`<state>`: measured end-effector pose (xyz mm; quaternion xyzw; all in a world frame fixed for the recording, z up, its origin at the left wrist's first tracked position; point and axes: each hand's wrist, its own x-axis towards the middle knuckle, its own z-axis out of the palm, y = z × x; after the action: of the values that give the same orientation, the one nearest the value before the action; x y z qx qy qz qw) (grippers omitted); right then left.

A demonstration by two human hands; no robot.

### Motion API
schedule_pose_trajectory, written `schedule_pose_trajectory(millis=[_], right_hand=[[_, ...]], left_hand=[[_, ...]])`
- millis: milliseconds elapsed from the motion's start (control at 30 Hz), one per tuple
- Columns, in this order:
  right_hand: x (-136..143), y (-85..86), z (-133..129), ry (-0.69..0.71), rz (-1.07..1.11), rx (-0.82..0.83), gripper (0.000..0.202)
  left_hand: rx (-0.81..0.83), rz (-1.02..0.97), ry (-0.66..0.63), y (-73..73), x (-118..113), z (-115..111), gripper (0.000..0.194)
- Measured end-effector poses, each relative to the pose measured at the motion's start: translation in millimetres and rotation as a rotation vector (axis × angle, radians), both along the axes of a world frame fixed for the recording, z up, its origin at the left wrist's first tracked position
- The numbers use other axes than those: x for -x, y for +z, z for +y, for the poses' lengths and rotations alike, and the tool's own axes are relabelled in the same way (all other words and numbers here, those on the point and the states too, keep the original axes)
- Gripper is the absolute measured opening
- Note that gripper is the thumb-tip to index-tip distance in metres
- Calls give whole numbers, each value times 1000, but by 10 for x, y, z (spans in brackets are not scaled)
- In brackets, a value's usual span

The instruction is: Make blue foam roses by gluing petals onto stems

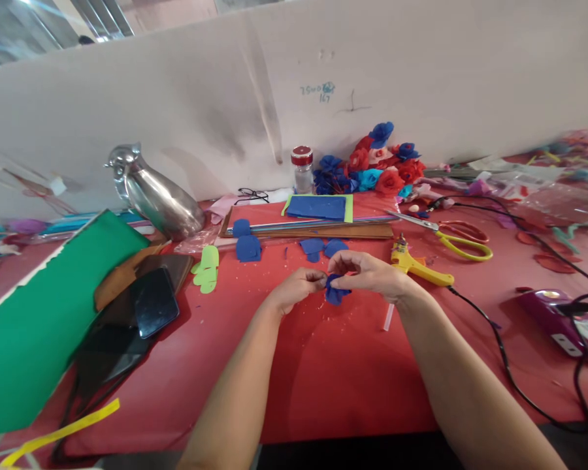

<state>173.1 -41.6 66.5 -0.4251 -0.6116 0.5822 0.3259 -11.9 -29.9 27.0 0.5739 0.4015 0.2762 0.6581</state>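
Note:
A small blue crepe-paper flower [336, 296] is between my two hands, low over the red tabletop. My left hand [298, 288] pinches at its left edge, thumb and fingers pressed together; the exact spot it grips is hidden. From the right, my right hand [372, 273] reaches over the flower with thumb and fingers closed on its upper part. Just beyond my hands lie cut blue paper petals [312, 247], with another blue piece [248, 249] further left. A yellow hot glue gun [419, 267] rests beside my right hand, its clear glue stick [388, 317] showing below the wrist.
Scissors [463, 243] lie at the right behind the glue gun's cable. Green strips [207, 269], a phone [157, 303] and a green sheet [39, 320] are on the left. A steel jug [159, 199], a red-lidded jar [302, 171] and paper flowers [389, 179] line the wall.

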Motion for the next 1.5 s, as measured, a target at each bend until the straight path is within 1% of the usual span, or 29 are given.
schedule_pose_trajectory(millis=[133,200,300,400,467,633,700,800,900,1000,1067,1167,1233,1333,1400,1500], right_hand=[[12,-38,13,-46,11,-16,18],[16,-63,30,-95,26,15,15],[22,-88,50,-144,68,75,16],[40,-90,46,-147,141,137,18],[57,-79,32,-137,164,148,19],[85,-58,5,-102,157,45,22],[93,-72,12,-89,149,49,23],[116,-120,33,-111,196,132,28],[145,-161,45,-134,304,250,29],[154,-159,40,-112,409,321,26],[144,-138,35,-110,466,340,30],[125,-107,33,-121,520,325,34],[125,-100,33,-151,520,287,31],[151,-102,27,-201,472,219,25],[172,-99,18,-208,464,185,26],[185,-79,3,-208,509,157,30]], left_hand=[[-14,21,-4,16,-4,-5,35],[-26,24,10,36,-1,-3,32],[-47,10,31,65,6,3,33],[-60,-26,30,77,10,8,35],[-55,-48,20,75,10,5,34],[-13,-69,-5,65,1,-8,34],[-4,-72,-8,60,-1,-6,35],[-8,-95,-8,52,3,2,35],[-23,-130,4,52,12,3,35],[-34,-168,25,67,20,-7,35],[-32,-191,52,75,23,-10,36],[-43,-219,114,67,27,0,40],[-65,-236,139,48,28,12,41],[-76,-251,138,18,29,26,41],[-68,-252,138,7,30,29,39],[-68,-264,144,4,32,26,39]])
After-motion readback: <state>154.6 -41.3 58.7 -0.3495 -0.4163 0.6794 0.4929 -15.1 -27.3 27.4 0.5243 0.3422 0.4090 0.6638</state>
